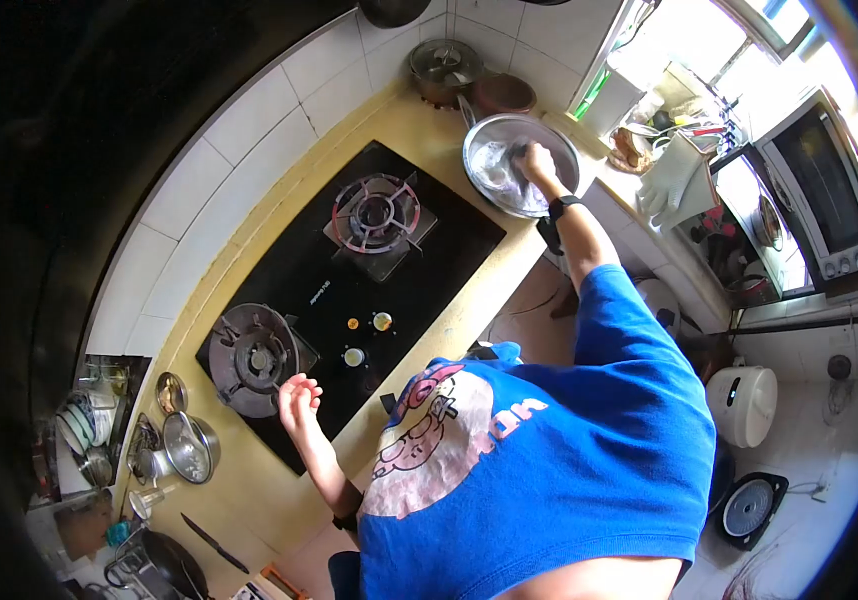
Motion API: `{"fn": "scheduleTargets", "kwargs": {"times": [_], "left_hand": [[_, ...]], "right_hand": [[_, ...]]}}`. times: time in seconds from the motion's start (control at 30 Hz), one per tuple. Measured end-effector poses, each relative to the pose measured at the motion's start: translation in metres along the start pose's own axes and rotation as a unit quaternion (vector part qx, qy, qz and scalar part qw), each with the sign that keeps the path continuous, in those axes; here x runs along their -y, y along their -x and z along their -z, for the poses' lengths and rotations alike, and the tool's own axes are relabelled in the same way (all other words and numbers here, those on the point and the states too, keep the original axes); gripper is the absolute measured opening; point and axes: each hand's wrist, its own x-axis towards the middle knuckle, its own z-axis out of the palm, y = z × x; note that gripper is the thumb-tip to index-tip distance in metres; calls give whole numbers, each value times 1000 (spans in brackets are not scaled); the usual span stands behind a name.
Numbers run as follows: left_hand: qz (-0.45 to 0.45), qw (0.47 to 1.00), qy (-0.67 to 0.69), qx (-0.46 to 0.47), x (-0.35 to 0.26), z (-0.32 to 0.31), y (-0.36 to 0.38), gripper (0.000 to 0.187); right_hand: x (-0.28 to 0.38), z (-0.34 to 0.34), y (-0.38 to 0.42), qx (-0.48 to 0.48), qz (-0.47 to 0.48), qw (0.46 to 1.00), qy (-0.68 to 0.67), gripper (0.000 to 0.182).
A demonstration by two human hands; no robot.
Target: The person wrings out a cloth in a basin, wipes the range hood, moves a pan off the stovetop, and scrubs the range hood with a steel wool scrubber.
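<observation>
Right hand presses, fingers curled, seemingly on a cloth inside the bowl; left hand rests open, empty, by the burner.

The yellow countertop carries the black gas hob; beyond the hob sits a steel basin, and on its other side, a knife and steel pots.

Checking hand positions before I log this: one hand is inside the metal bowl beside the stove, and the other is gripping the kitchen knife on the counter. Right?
Not quite. The head view shows one hand in the metal bowl, but the other hand rests empty at the stove edge; the knife lies untouched on the counter.
</observation>
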Motion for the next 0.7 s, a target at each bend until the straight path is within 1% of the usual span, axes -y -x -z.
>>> {"fn": "scheduleTargets", "kwargs": {"times": [0.07,0.1,0.13,0.17,0.2,0.23,0.27,0.37,0.47,0.57,0.6,0.63,0.7], "left_hand": [[1,1000,3,-5,-1,-1,0,21],[1,1000,6,-7,0,-1,0,21],[5,1000,5,-8,0,2,2,21],[16,1000,10,-10,2,2,1,21],[15,1000,12,-4,3,3,-1,21],[12,1000,16,1,4,4,-5,21],[12,1000,18,4,5,6,-6,21],[-7,999,3,-39,-1,8,-9,22],[-16,999,-4,-45,-9,9,-11,24],[-1,999,-30,-35,-20,1,-10,27],[7,999,-35,-22,-22,0,-13,27],[8,999,-38,-6,-22,-3,-16,27],[7,999,-39,34,-26,-14,-23,26]], "right_hand": [[5,-8,-3,-173,-97,980,-19,30],[7,7,4,-19,15,999,47,30],[23,26,16,73,-19,995,66,33],[24,19,21,-33,-54,997,33,37],[26,16,24,-140,-87,986,1,41],[25,17,24,-154,-64,986,24,45],[26,17,23,-179,-44,983,-5,47],[42,29,36,-231,21,970,-73,53],[76,46,59,-233,51,960,-148,54],[97,46,72,-196,40,960,-197,58],[109,52,80,-184,33,959,-211,59],[121,57,88,-193,46,955,-221,57],[139,61,103,-161,48,951,-260,58]]}}
